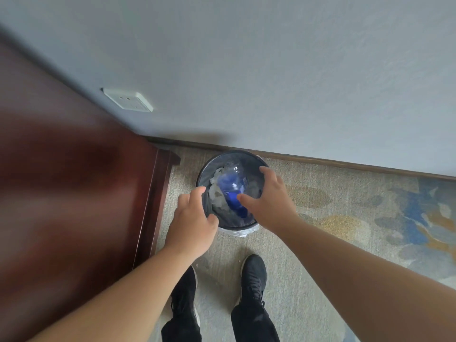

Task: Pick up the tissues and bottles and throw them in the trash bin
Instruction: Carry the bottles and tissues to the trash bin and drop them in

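A round black trash bin (pixel 246 154) with a clear liner stands on the carpet against the wall. Inside it lies a clear plastic bottle (pixel 233 186) with a blue label, on top of crumpled white tissues (pixel 216 193). My left hand (pixel 192 220) hovers over the bin's left rim, fingers apart and empty. My right hand (pixel 267 203) hovers over the bin's right side, fingers spread, holding nothing; its thumb is just above the bottle. Both hands hide part of the rim.
A dark red wooden cabinet (pixel 74 193) fills the left, its corner close to the bin. A white wall socket (pixel 128 99) sits on the grey wall. My black shoes (pixel 254 275) stand on the patterned carpet just before the bin.
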